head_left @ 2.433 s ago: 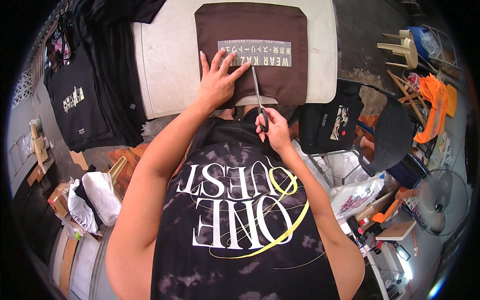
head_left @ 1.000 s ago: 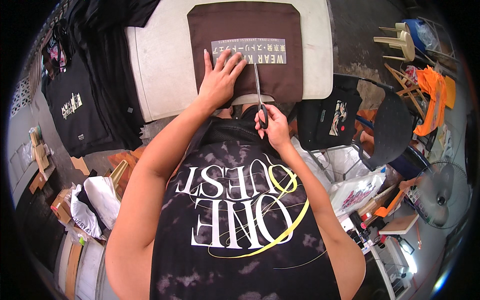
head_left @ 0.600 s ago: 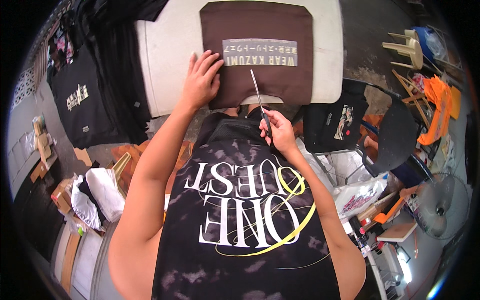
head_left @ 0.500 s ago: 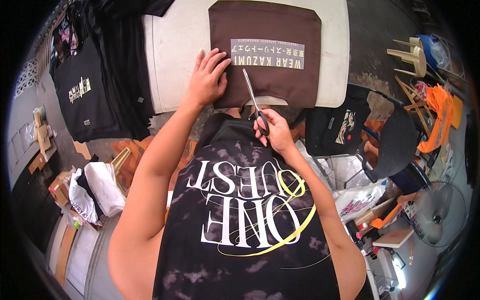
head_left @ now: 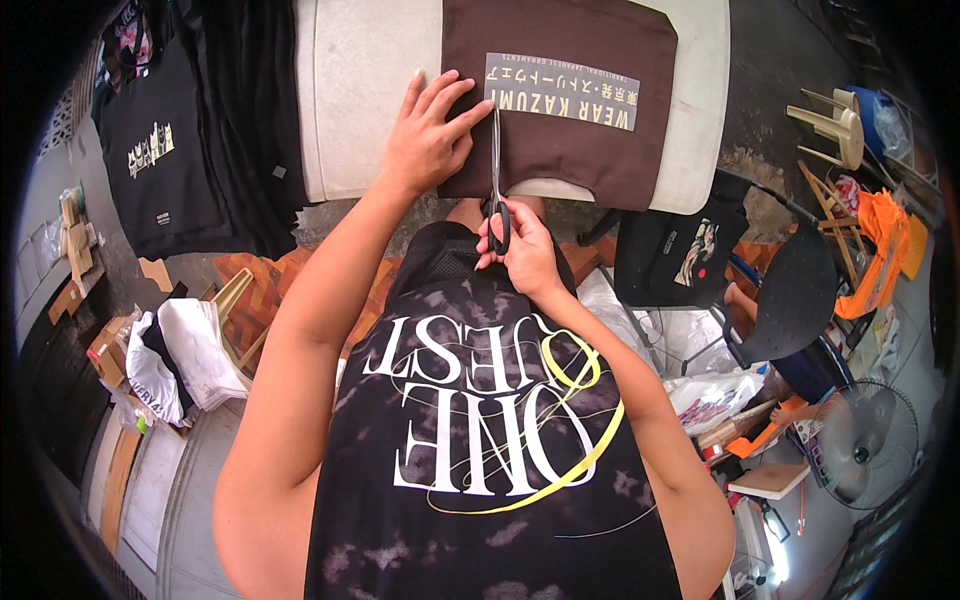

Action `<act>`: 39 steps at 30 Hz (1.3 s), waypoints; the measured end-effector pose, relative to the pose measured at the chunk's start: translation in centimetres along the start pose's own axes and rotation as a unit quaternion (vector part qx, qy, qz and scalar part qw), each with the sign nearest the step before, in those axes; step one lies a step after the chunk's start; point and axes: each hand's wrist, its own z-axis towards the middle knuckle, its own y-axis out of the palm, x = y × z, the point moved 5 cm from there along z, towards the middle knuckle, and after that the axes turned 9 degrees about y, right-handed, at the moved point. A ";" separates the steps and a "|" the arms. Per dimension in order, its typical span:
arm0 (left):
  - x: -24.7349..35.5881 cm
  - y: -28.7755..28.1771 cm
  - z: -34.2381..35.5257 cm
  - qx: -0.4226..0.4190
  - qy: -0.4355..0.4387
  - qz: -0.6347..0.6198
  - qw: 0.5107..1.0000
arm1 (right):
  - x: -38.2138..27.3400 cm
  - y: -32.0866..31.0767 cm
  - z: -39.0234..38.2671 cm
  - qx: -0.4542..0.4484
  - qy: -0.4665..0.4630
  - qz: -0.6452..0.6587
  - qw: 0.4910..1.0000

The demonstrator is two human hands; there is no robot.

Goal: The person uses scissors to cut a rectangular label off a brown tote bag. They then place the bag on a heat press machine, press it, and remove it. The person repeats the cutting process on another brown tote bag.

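A brown cloth piece (head_left: 560, 160) with a curved cutout in its near edge lies on a white padded table (head_left: 370, 100). On it sits a greyish rectangular film (head_left: 565, 92) with pale lettering, upside down to me. My left hand (head_left: 432, 130) rests at the cloth's left edge, fingers spread, its index fingertip touching the film's lower left corner. In my right hand (head_left: 522, 248) are black-handled scissors (head_left: 496, 160), held near the cloth's front edge. Their blades look closed and point away from me, the tip by that same film corner.
Black printed shirts (head_left: 165, 160) hang at the left. To the right stand a black chair (head_left: 800, 280) with a black printed garment (head_left: 690, 250), plastic stools (head_left: 835, 125), an orange cloth (head_left: 880, 250) and a fan (head_left: 860, 450). White cloths (head_left: 200, 350) lie at the lower left.
The scissors have swung from a slant to nearly straight, and their tip has come up to the film's lower left corner. My left index finger now reaches that corner. The view has shifted slightly.
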 end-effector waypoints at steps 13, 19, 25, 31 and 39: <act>0.3 0.4 0.1 -0.009 0.006 0.013 1.000 | -1.4 1.0 0.5 0.038 -0.027 -0.065 0.997; 0.2 0.2 0.1 -0.008 0.006 0.011 1.000 | -2.1 0.6 1.5 0.040 -0.039 -0.081 0.995; 0.1 0.2 0.1 0.002 0.012 0.017 1.000 | -2.7 0.7 2.1 0.037 -0.032 -0.075 0.996; 0.2 0.3 0.0 -0.006 0.005 0.007 1.000 | -2.8 0.4 2.3 0.032 -0.030 -0.067 0.997; 0.5 0.3 -0.1 0.002 0.013 0.010 1.000 | -3.0 0.4 2.1 0.040 -0.026 -0.053 0.997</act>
